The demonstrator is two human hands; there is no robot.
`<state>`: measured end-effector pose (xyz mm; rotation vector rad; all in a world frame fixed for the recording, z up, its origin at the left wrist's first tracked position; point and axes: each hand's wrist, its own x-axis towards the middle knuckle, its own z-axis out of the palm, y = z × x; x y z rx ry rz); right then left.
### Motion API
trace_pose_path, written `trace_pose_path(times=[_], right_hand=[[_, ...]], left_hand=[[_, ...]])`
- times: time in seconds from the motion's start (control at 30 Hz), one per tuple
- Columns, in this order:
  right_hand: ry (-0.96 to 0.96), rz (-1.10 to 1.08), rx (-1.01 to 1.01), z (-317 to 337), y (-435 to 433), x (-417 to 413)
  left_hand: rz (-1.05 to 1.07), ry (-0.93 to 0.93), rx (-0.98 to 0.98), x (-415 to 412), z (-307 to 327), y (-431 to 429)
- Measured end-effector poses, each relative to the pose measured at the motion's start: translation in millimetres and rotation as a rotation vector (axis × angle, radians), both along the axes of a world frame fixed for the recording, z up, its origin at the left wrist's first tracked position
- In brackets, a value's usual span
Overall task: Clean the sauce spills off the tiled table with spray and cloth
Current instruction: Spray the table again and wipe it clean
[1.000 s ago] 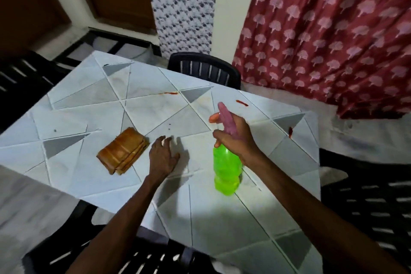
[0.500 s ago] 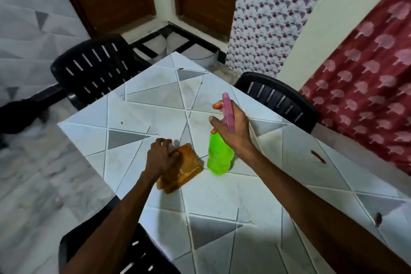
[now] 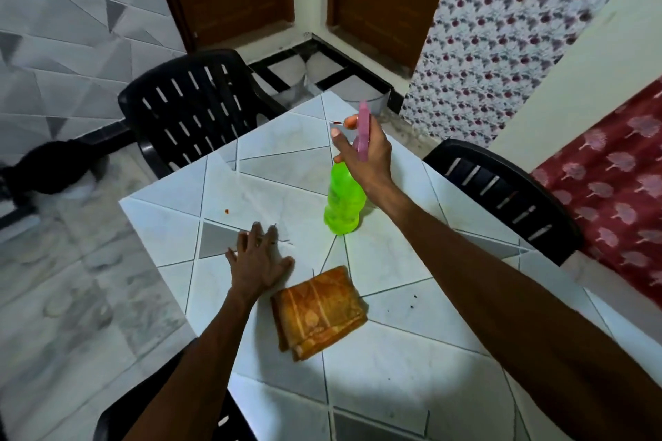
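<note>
Tiled table filled my view, my right hand gripping the bottle upright near its middle, my left hand flat and empty beside the cloth, and I feared a mis-aimed spray missing the sauce.

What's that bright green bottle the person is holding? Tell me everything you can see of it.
The spray bottle has a bright green, see-through-looking plastic body with rounded ridges, and a pink spray head on top, seen as a narrow strip. It is held about upright over the tiled table. The right hand grips its neck, with fingers curled round the front of the head. Whether its base rests on the table or hovers just above it cannot be told.
</note>
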<state>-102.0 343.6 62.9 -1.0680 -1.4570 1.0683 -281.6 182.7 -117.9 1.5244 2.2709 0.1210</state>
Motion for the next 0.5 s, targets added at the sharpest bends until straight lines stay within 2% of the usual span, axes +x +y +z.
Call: trace_pose_path(times=[0.33,0.5], right_hand=[[-0.066,0.004,0.045,-13.0,65.6,-63.9],[-0.284,0.016,-0.017,-13.8,70.4,-61.7]], left_hand=[[0.019,-0.026,0.002,-4.9,-4.0,0.1],[0.036,-0.040,-0.003,-5.6,-2.5,0.0]])
